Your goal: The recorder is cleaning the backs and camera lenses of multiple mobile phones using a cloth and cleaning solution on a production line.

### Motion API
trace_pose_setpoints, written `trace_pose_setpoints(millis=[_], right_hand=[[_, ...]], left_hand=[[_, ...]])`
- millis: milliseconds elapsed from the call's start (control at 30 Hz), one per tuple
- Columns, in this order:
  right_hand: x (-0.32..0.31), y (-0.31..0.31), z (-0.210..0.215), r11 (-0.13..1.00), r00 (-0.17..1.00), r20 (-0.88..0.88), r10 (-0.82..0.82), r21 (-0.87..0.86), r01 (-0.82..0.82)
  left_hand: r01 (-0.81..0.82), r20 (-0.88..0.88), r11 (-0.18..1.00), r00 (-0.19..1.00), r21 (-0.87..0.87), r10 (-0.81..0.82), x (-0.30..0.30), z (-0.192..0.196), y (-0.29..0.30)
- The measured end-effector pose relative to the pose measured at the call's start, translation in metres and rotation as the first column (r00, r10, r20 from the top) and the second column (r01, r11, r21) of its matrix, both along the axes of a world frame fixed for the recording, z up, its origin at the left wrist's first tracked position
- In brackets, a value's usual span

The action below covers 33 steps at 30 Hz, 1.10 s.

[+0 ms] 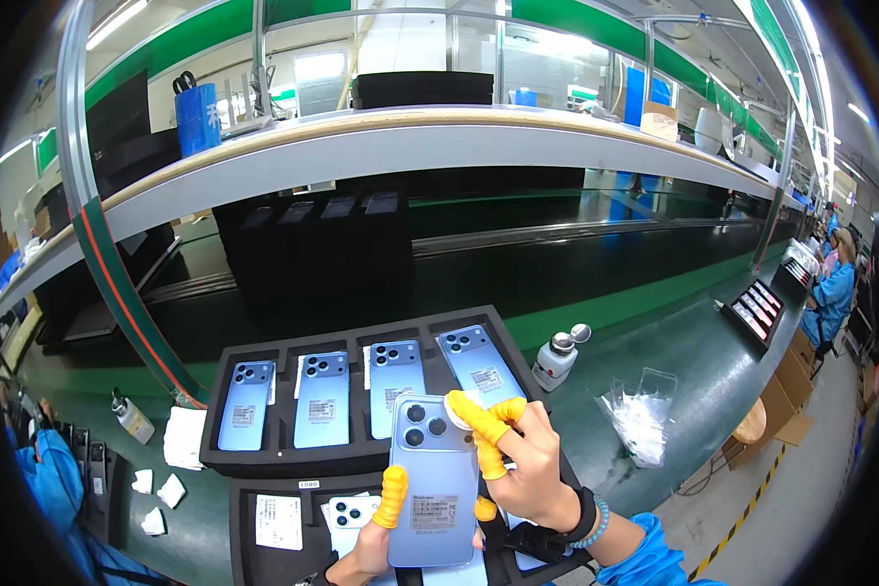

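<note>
Blue phone (433, 479) held back-up over the near tray (246, 527), camera cluster toward the far end. Left hand (366, 552) grips it from below, one yellow-cotted finger pressed on the left edge, palm under the lower part. Right hand (532, 474), also in yellow finger cots, is closed on a small white pad (458, 399) and presses it at the phone's top right corner, beside the lenses. Both hands clamped: left on the phone, right on the pad.

Far tray (356, 337) holds four blue phones, backs up, one per slot, all slots in view filled. Near tray: one white phone (352, 513) lies under the held one, a white slip (278, 521) sits in the left slot; other slots are hidden by the hands.

Judgement: wiping of the held phone is in hand at the camera corner. The four in the far tray look like a finished or waiting batch; cannot tell which.

Around: white pump bottle (557, 356) right of the far tray, clear bag (640, 415) further right, crumpled white wipes (181, 437) at left.
</note>
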State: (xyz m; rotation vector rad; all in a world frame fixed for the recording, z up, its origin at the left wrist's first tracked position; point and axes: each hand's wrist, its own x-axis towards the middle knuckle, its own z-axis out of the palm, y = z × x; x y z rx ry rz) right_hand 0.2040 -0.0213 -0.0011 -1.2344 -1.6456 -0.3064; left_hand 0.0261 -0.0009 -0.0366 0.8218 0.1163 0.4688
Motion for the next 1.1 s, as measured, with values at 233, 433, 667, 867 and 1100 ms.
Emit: trace_pose_setpoints(millis=[233,433,667,867,1100], right_hand=[[0.0,-0.001,-0.001,0.999,0.999,-0.016,0.03,0.018,-0.029],[0.003,-0.005,0.004,0.997,0.992,0.11,0.065,-0.046,-0.06],[0.001,-0.009,0.008,0.998,0.974,0.223,0.038,-0.058,-0.025],[0.001,-0.007,0.009,1.0,0.961,0.277,-0.011,-0.003,0.013],[0.006,0.0,0.005,0.998,0.96,0.271,-0.068,0.007,0.068]], left_hand=[[0.025,0.067,0.998,0.998,-0.065,-0.02,-0.001,-0.006,0.001],[-0.091,-0.078,0.995,0.993,0.033,0.093,-0.002,0.004,-0.004],[0.033,0.03,0.997,0.999,-0.07,-0.031,-0.003,-0.009,0.002],[0.017,-0.169,0.998,0.986,0.066,-0.005,0.001,-0.002,-0.002],[0.042,-0.136,0.995,0.99,0.085,-0.03,0.002,-0.004,0.0]])
